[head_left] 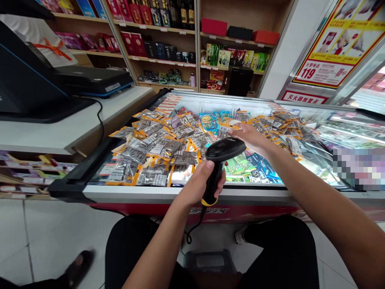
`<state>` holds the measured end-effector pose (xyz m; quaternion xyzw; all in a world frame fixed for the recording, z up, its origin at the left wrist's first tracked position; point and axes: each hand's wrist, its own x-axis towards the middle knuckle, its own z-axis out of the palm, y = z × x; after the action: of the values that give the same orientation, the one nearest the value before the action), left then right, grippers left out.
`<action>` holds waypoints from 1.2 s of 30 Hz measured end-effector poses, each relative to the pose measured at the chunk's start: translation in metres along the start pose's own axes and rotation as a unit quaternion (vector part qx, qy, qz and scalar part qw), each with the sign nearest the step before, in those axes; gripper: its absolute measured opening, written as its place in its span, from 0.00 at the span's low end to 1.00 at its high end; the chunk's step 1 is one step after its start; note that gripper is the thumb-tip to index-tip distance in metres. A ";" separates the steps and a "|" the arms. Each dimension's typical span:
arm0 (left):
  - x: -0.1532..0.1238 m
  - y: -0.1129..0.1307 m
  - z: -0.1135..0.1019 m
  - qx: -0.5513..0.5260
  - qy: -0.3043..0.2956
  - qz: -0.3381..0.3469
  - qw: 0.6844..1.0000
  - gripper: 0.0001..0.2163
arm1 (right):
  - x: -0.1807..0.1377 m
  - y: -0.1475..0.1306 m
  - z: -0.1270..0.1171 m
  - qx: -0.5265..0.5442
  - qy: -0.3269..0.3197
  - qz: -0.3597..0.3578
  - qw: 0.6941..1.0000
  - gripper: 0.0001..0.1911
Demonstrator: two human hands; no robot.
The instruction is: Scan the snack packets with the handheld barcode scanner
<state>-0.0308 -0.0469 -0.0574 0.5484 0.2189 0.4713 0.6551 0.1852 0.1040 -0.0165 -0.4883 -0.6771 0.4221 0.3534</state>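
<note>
My left hand (203,180) is wrapped round the grip of a black barcode scanner (226,148), whose head points away from me over the freezer. A coiled cable hangs from its yellow-ringed base. Just beyond the scanner head, my right hand (248,134) pinches a small clear packet (224,131) with an orange edge; the scanner partly hides it. Under and left of the hands, a heap of similar packets (162,146) covers the glass top of the chest freezer (126,194). A second pile of packets (279,126) lies to the right of my right hand.
Blue and green packages (240,168) show inside the freezer. At the left stands a counter (120,106) with a black scale (93,78). Stocked shelves (162,30) line the back. A grey box (210,261) sits between my knees; another person's foot (80,267) is at lower left.
</note>
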 end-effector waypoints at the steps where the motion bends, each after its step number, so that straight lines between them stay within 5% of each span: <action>1: 0.004 0.004 -0.003 0.001 0.002 0.005 1.000 0.26 | 0.001 0.001 -0.008 0.010 0.023 -0.019 0.999 0.26; 8: 0.048 0.028 -0.022 0.054 0.045 0.027 0.997 0.28 | 0.015 0.013 -0.037 -0.091 0.180 -0.210 0.957 0.21; 23: 0.049 0.014 -0.020 0.111 0.032 0.018 0.993 0.29 | 0.008 0.027 -0.031 -0.138 0.195 -0.250 0.938 0.13; 28: 0.046 0.013 -0.019 0.086 0.051 0.038 0.994 0.29 | 0.016 0.037 -0.047 -0.204 0.259 -0.211 0.920 0.17; 31: 0.042 0.017 -0.019 0.027 0.070 0.090 0.993 0.32 | 0.020 0.050 -0.075 -0.317 0.333 -0.139 0.877 0.23; 34: 0.039 0.025 -0.020 -0.039 0.112 0.141 0.983 0.32 | 0.020 0.055 -0.096 -0.446 0.406 -0.054 0.796 0.30; 36: 0.038 0.031 -0.020 -0.070 0.139 0.155 0.976 0.31 | 0.017 0.047 -0.093 -0.468 0.413 -0.068 0.779 0.30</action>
<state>-0.0411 -0.0059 -0.0263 0.4570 0.1869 0.6529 0.5744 0.2801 0.1491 -0.0220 -0.6740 -0.6115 -0.2136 0.3552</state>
